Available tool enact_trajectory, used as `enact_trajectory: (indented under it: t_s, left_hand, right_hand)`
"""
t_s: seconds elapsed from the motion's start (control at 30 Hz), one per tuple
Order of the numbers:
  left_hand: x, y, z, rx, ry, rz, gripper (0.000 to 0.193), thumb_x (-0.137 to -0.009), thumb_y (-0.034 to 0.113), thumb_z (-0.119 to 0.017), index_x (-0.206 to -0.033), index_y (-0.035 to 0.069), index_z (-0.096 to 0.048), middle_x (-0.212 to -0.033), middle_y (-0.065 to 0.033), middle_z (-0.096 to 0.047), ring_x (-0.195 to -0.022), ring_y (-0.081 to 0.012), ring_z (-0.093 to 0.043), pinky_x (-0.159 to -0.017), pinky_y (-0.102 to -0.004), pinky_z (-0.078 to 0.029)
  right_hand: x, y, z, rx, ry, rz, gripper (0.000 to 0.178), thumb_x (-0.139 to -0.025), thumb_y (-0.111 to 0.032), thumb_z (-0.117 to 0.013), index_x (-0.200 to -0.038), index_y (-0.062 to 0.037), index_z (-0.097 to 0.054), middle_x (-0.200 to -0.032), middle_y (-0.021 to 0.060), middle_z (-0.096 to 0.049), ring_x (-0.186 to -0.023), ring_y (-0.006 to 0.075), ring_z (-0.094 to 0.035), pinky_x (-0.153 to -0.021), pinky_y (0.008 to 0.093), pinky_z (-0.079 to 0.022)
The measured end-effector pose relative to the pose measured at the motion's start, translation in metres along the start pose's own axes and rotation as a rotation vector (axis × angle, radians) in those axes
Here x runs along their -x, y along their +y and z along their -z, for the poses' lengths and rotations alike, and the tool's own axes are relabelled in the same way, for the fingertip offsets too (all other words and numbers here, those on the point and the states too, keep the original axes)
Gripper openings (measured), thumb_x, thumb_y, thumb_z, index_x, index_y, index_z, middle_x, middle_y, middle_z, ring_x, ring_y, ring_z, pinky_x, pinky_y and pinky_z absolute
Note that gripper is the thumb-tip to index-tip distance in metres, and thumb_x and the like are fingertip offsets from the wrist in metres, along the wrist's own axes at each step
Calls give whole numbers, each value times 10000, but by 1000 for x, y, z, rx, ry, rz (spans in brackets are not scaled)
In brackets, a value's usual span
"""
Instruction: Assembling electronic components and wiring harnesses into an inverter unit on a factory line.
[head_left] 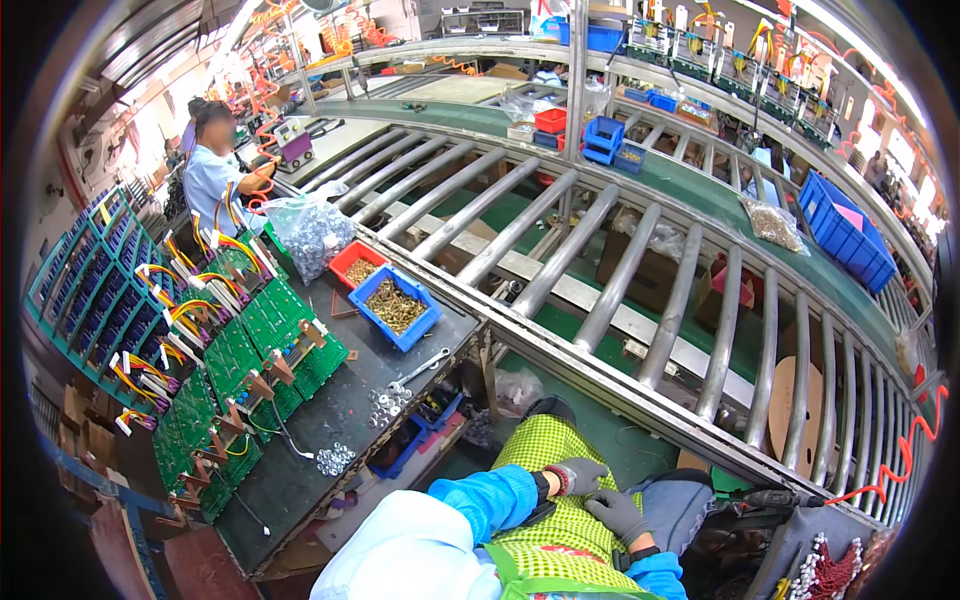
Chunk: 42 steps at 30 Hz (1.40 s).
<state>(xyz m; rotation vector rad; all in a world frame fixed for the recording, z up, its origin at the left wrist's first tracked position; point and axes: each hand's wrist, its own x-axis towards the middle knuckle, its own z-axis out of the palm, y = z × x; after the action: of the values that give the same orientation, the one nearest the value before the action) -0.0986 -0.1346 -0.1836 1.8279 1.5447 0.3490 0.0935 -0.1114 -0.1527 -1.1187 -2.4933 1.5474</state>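
Both of my hands, in grey gloves, rest over the yellow-green checked apron (pixel 545 450) on my lap. My left hand (pixel 577 476) lies loosely across it, with nothing visible in its fingers. Just below and to the right, my right hand (pixel 618 515) has its fingers stretched toward the left one; no held object shows. On the dark workbench (pixel 290 490) to the left are green circuit boards (pixel 262 335) with coloured wires, a wrench (pixel 420 368), and two clusters of metal nuts, the nearer being small nuts (pixel 335 459).
A blue bin of brass-coloured screws (pixel 397 308), a red bin (pixel 355 264) and a bag of grey parts (pixel 310 235) stand at the bench's far end. A roller conveyor (pixel 660 310) curves ahead. A person (pixel 212 165) works at far left. A red coiled hose (pixel 900 455) hangs at right.
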Motion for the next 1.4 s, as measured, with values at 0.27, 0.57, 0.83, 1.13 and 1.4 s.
enact_trajectory:
  t_s: [0.27,0.57,0.83,1.13,1.4]
  left_hand:
    - [0,0,-1,23,-22,31,428,-861,260,-512,-1258,114,-581,-1107,-200,-654,-1011,-375,-618,-886,-455,-479]
    - [-1,-3,-3,27,-8,19,440,-860,266,-520,-1267,110,-576,-1136,-194,-648,-1029,-370,-614,-897,-452,-478]
    - [3,7,8,42,-92,71,481,-862,272,-534,-1298,69,-550,-1204,-190,-623,-1102,-357,-592,-951,-438,-456]
    - [1,6,7,45,-91,70,482,-864,272,-530,-1297,62,-549,-1189,-204,-625,-1095,-364,-595,-943,-442,-459]
    - [-1,-1,-1,7,-15,16,436,-880,272,-505,-1281,116,-575,-1112,-199,-652,-1014,-371,-618,-890,-453,-476]
  right_hand:
    - [4,-14,5,-1,-22,-48,324,-841,-346,-660,-963,-48,-687,-875,127,-693,-803,236,-656,-752,351,-506]
    - [3,-10,4,-13,0,-46,328,-838,-348,-663,-952,-42,-683,-846,120,-687,-769,226,-648,-734,346,-506]
    - [1,-1,-1,7,27,20,320,-842,-344,-658,-944,-42,-686,-840,114,-684,-767,218,-643,-718,344,-502]
    - [3,-7,2,-8,25,15,295,-846,-317,-670,-931,-34,-686,-801,88,-670,-730,172,-618,-683,326,-490]
    - [3,-8,2,-22,27,16,289,-845,-314,-674,-935,-39,-687,-799,82,-674,-728,164,-616,-684,320,-491]
